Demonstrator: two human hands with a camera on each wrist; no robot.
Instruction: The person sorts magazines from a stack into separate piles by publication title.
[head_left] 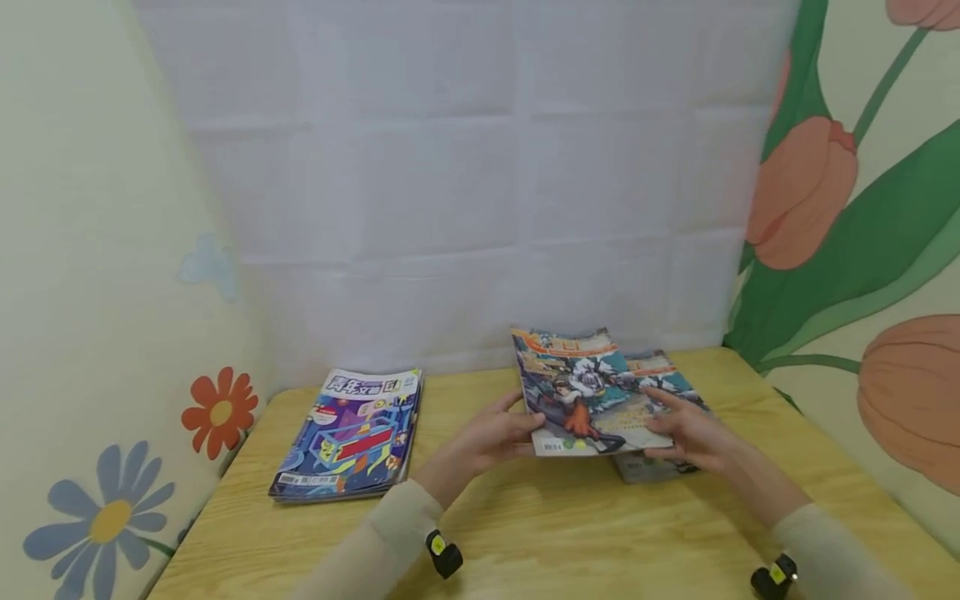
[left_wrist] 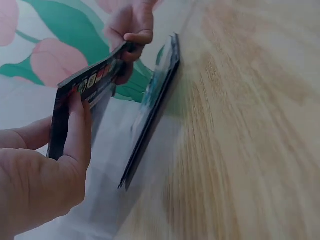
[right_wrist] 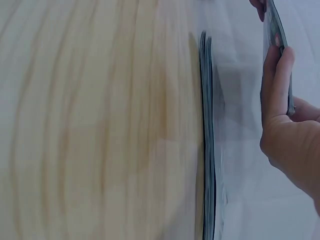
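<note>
A magazine [head_left: 581, 400] with a colourful cartoon cover is held up between both hands, above the table. My left hand [head_left: 491, 437] grips its left edge, thumb on the cover and fingers underneath, as the left wrist view shows. The opposite edge is pinched by my right hand [head_left: 693, 429], with the thumb on the cover side. Below and to the right, a small stack of similar magazines [head_left: 660, 467] lies flat on the table, partly hidden by the held one and the right hand. Its thin layered edge [right_wrist: 207, 135] shows in the right wrist view, apart from the held magazine.
On the left of the wooden table [head_left: 517, 533] lies another stack of magazines [head_left: 348, 437] with a purple and blue cover. A white creased cloth [head_left: 480, 167] hangs behind the table. Walls painted with flowers stand at both sides.
</note>
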